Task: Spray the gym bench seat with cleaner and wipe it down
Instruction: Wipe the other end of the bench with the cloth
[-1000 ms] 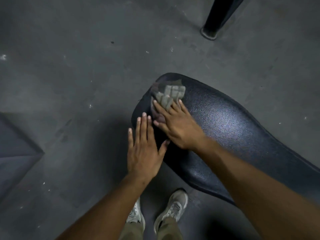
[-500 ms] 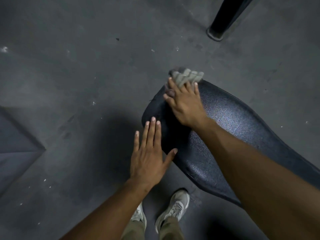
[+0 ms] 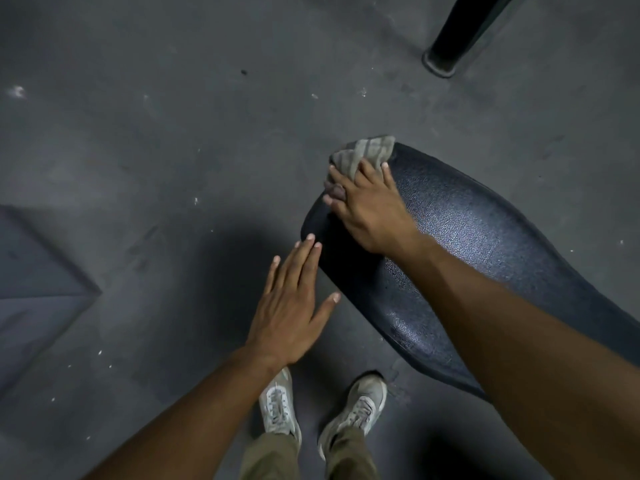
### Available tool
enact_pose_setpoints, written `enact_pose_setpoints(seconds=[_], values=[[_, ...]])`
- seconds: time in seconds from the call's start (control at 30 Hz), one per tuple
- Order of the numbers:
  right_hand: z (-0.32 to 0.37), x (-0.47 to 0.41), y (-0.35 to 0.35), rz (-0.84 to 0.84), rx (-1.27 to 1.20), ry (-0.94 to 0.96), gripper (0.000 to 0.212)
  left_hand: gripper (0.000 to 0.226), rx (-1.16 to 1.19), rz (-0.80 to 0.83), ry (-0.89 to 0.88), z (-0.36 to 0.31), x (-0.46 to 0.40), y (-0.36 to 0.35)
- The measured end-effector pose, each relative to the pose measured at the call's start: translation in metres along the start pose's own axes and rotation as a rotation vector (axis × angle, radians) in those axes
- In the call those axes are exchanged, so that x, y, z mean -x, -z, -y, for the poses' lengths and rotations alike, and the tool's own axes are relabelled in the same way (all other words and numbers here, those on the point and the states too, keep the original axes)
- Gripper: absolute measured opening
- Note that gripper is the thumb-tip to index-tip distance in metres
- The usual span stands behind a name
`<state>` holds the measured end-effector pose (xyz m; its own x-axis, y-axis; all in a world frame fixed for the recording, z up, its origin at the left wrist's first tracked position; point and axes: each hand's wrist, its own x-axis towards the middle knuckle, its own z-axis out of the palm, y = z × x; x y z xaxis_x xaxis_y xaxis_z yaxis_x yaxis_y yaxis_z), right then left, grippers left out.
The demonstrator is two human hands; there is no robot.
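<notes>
Bench seat (image 3: 467, 258): black textured vinyl pad, glossy sheen, rounded narrow end pointing up-left, widening toward lower right and running out of view. Cloth (image 3: 367, 150): grey-beige, crumpled and ribbed, sits on the seat's far tip, partly hanging past the edge, pressed down under the right hand (image 3: 367, 209) with spread fingers. No spray bottle is visible.
</notes>
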<state>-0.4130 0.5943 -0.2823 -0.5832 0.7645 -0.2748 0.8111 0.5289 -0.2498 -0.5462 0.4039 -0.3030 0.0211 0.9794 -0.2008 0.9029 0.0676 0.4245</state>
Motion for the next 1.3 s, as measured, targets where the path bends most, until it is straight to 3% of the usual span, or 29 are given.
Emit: enact_pose_setpoints(seconds=[0.23, 0.47, 0.63, 0.93, 1.17, 1.3], values=[[0.018, 0.069, -0.019, 0.017, 0.014, 0.125, 0.069, 0.082, -0.015, 0.090, 0.059, 0.017, 0.003, 0.008], [0.017, 0.150, -0.041, -0.147, -0.137, -0.360, 0.073, 0.083, 0.012, 0.086, 0.016, 0.025, -0.012, 0.020], [0.060, 0.176, -0.061, -0.217, -0.175, -0.459, 0.074, 0.082, 0.046, 0.095, -0.025, 0.022, -0.047, 0.034], [0.050, 0.097, -0.042, -0.315, -0.231, -0.628, 0.071, 0.069, 0.037, 0.318, -0.233, 0.008, -0.145, 0.065], [0.006, 0.042, -0.022, -0.318, -0.192, -0.640, 0.070, 0.062, -0.043, 0.466, -0.334, -0.014, -0.213, 0.077], [0.023, 0.044, -0.023, -0.347, -0.228, -0.652, 0.070, 0.064, -0.042, 0.532, -0.435, 0.000, -0.236, 0.086]])
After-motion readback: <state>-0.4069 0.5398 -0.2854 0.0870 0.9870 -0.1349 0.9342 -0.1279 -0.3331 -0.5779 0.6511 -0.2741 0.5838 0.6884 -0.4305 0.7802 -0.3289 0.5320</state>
